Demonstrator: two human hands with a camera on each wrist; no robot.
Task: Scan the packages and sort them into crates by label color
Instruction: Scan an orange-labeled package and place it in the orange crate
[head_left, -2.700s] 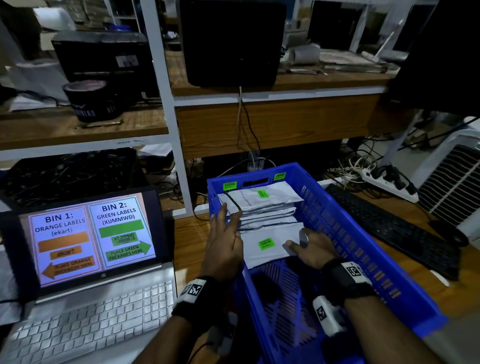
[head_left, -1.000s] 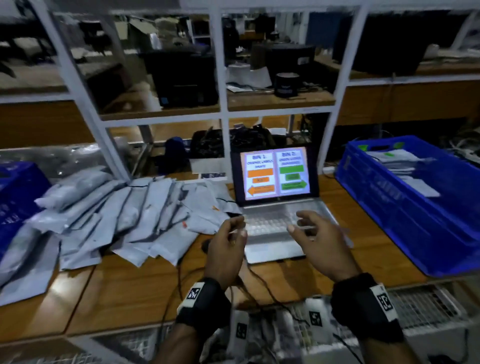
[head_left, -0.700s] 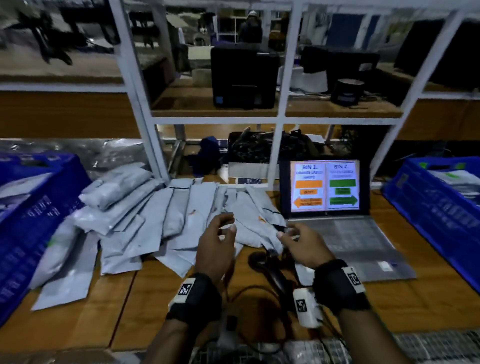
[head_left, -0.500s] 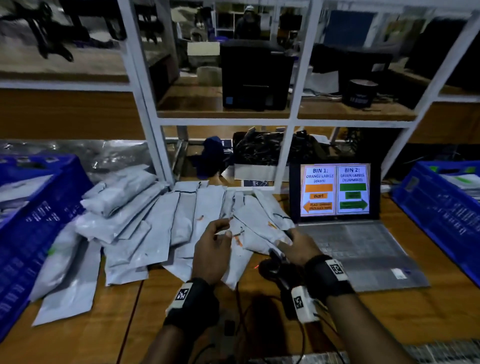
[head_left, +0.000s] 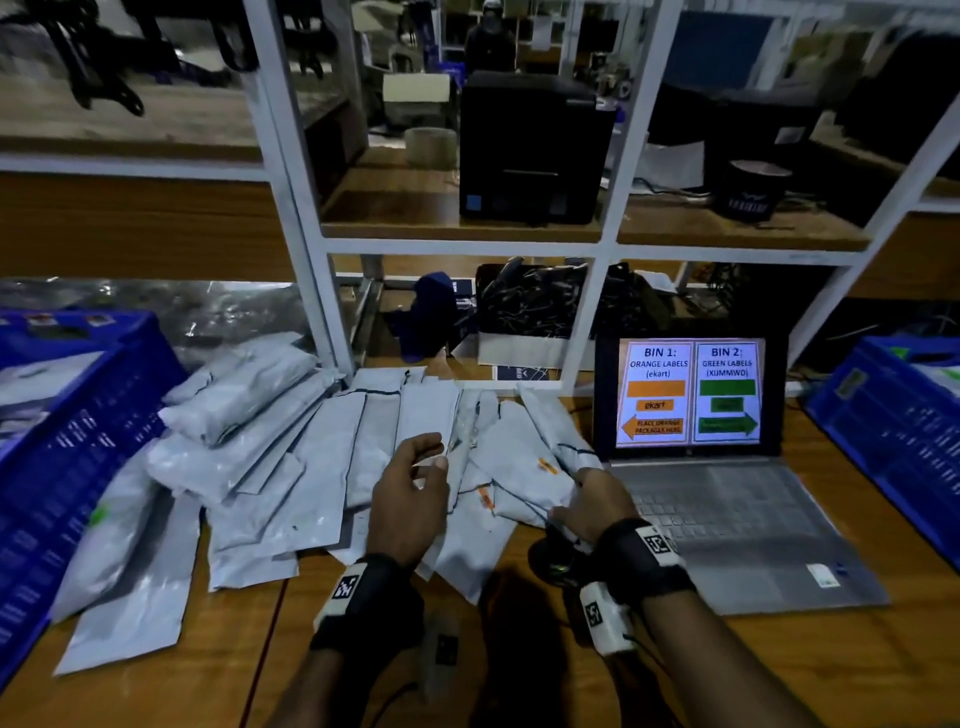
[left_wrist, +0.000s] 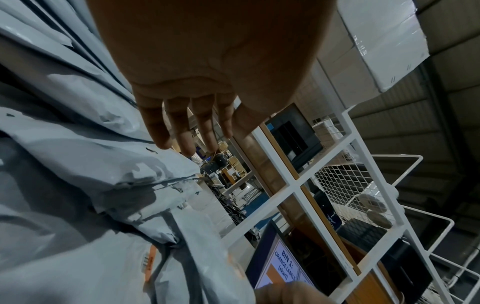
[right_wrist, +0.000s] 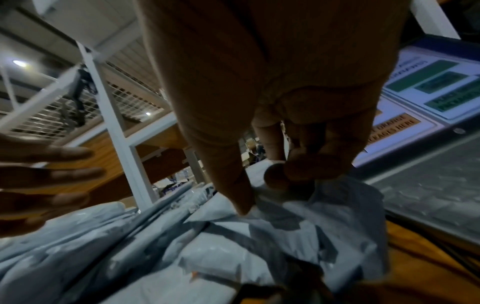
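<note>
Hands have swung back from the green crate (head_left: 893, 415) to the unsorted packages (head_left: 311, 467). My right hand (head_left: 592, 501) now pinches a grey mailer (head_left: 530, 483) beside the laptop (head_left: 727, 519); my left hand (head_left: 410, 499) hovers spread, holding nothing. Scanning comes next.

Two blue crates (head_left: 78, 447) – one laptop (head_left: 727, 499) – grey packages (head_left: 291, 447) too overlapped to count
</note>
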